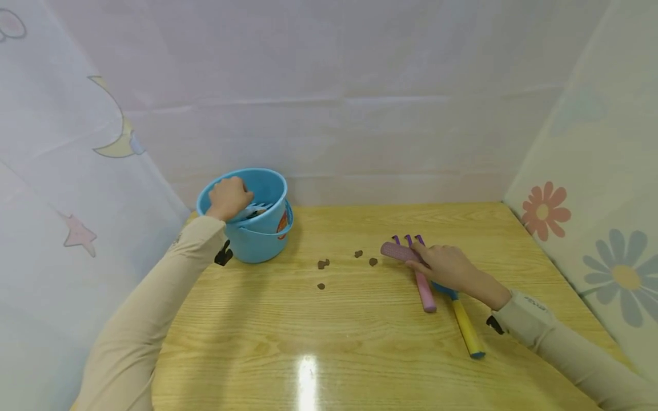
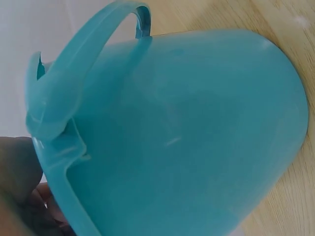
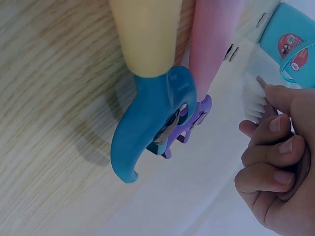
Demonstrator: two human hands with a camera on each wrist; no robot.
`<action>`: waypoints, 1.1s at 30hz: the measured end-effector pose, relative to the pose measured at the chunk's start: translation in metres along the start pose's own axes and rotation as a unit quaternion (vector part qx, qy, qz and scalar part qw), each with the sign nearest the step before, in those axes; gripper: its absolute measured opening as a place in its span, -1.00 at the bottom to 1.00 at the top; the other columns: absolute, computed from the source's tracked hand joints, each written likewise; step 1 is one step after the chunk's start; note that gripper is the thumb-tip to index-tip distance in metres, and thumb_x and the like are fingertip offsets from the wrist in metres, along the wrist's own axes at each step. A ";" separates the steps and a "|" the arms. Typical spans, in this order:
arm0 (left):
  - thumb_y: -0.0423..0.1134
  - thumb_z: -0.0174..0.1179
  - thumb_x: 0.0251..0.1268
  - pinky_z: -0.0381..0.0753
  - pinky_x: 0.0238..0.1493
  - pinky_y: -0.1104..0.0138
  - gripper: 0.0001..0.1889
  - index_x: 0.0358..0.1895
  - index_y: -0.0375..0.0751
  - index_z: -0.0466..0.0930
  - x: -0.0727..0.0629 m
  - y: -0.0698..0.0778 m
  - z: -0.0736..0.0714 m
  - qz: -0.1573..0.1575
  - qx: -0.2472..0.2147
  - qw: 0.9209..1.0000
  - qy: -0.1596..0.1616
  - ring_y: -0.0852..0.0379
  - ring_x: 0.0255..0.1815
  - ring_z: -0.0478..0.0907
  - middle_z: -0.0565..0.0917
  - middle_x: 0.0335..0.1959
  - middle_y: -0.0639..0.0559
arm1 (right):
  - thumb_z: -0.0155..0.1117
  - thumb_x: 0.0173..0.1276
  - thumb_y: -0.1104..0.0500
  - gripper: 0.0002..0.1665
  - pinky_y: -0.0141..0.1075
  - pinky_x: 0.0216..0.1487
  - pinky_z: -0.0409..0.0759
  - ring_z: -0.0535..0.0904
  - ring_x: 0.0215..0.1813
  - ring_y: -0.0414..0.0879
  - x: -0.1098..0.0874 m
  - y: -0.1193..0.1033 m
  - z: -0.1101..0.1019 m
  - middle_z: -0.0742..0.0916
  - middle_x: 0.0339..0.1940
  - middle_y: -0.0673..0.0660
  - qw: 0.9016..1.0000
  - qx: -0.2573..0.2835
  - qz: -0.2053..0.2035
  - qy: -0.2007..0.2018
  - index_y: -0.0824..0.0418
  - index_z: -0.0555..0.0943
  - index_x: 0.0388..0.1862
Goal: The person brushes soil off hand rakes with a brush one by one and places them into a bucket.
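Note:
My right hand (image 1: pixel 447 265) grips a mauve scrub brush (image 1: pixel 398 253) by its handle; white bristles (image 3: pixel 253 101) show in the right wrist view. Below that hand lie a purple hand rake with a pink handle (image 1: pixel 425 292) and a blue-headed garden tool with a yellow handle (image 1: pixel 466 328). My left hand (image 1: pixel 229 198) reaches over the rim of a light blue bucket (image 1: pixel 259 245), fingers down inside. Its fingertips are hidden, so what they hold is unclear. Pale blue and dark items (image 1: pixel 254 211) show inside the bucket beside the hand.
Several small brown bits (image 1: pixel 323 264) lie scattered on the wooden table (image 1: pixel 288 325) between bucket and brush. Printed cloth walls (image 1: pixel 334 137) stand at the back and both sides. The bucket's handle (image 1: pixel 257 231) hangs down its front.

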State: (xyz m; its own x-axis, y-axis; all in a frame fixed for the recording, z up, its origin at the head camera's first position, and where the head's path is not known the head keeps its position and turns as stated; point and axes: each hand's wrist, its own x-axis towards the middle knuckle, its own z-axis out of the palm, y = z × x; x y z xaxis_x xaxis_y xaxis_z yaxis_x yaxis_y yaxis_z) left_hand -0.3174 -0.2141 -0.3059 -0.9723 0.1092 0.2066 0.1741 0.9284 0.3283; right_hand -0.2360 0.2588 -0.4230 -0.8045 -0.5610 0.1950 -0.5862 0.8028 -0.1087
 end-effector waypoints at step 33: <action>-0.15 -0.07 0.56 0.01 -0.75 0.34 -0.50 -0.70 -0.12 0.26 -0.017 0.012 0.003 0.084 -0.073 0.991 0.069 0.17 -0.81 0.05 0.18 -0.83 0.07 | 0.23 0.47 0.00 -0.43 -0.40 -0.71 0.14 0.27 -0.76 -0.27 0.003 0.027 -0.001 0.40 -0.78 -0.10 1.000 0.004 0.019 -0.020 0.45 0.50 0.19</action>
State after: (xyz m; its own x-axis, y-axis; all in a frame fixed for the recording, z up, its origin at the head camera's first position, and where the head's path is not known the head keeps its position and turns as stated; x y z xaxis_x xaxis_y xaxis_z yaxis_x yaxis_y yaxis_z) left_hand -0.2989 -0.2038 -0.3082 -0.8990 0.1980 0.3907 0.3616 0.8388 0.4071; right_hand -0.2542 0.2793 -0.4243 -0.8292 -0.5382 0.1508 -0.5559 0.8221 -0.1230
